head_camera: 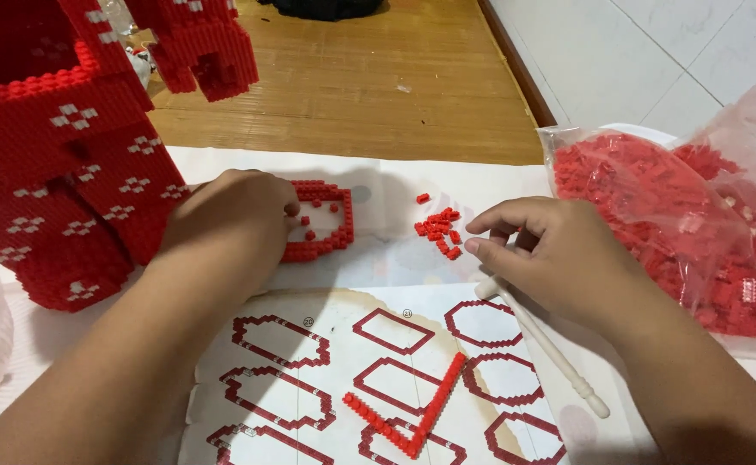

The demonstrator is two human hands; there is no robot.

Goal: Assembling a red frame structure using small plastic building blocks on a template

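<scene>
My left hand [231, 215] rests on a small ring-shaped layer of red bricks [322, 224] and holds it down on the paper. My right hand [550, 254] hovers beside a little pile of loose red bricks [440, 228], fingertips pinched toward it; whether a brick sits between them I cannot tell. A white stick tool [550, 349] lies under that hand's palm. On the instruction sheet [309, 323] in front lies an L-shaped strip of red bricks [412, 413].
A large red brick figure with white flower marks [59, 164] stands at the left. A clear bag full of red bricks [696, 224] sits at the right. Wooden floor and white tiles lie beyond the paper.
</scene>
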